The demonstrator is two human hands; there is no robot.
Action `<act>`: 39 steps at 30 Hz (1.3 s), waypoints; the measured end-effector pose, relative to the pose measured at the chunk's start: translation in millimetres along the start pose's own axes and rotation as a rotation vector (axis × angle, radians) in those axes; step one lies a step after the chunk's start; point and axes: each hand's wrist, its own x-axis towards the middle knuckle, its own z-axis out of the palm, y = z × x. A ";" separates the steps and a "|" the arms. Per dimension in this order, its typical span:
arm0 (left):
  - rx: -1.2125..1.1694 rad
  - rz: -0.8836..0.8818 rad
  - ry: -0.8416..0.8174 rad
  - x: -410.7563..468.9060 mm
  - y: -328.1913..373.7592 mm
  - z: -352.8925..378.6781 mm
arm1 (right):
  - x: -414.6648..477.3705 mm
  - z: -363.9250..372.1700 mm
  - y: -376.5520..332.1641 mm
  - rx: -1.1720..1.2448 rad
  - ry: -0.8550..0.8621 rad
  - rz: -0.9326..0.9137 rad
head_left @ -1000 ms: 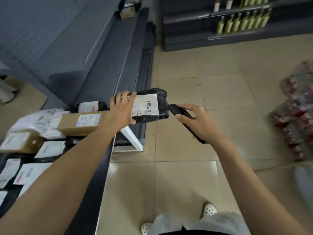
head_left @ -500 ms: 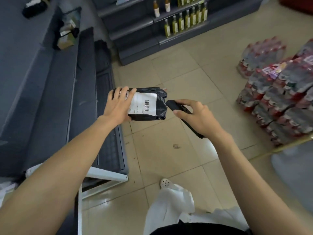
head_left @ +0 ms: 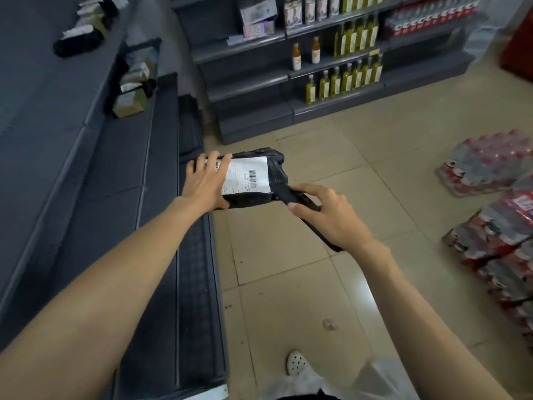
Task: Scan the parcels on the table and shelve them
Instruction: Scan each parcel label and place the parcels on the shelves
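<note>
My left hand [head_left: 205,184] grips the left end of a black plastic parcel [head_left: 274,177] with a white barcode label facing up. It is held in the air over the edge of the low grey shelf [head_left: 161,232]. My right hand [head_left: 331,215] holds a black handheld scanner [head_left: 294,197], its tip touching the parcel's right end. Most of the scanner is hidden under my fingers and palm.
Grey shelving runs along the left, with several parcels [head_left: 129,90] on a far tier and dark parcels [head_left: 78,41] higher up. A shelf of oil bottles [head_left: 343,82] stands ahead. Shrink-wrapped bottle packs [head_left: 490,215] lie on the tiled floor at right.
The view has swung away from the parcel table toward the shelves and I have stepped forward. Both hands keep the parcel and scanner together, carried along.
</note>
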 end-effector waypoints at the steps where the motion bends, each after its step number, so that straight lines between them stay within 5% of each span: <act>1: -0.006 -0.011 -0.026 14.7 -11.1 3.2 | 19.3 7.4 -2.6 -0.008 -0.014 -0.006; 8: -0.047 -0.026 -0.085 124.1 -74.6 44.3 | 167.7 38.2 -14.3 -0.023 -0.038 -0.025; 26: -0.004 -0.309 0.084 424.7 -319.3 27.7 | 626.1 63.7 -116.1 -0.015 -0.237 -0.319; 39: 0.016 -0.586 0.094 515.4 -619.3 24.2 | 875.3 205.7 -305.0 0.016 -0.356 -0.520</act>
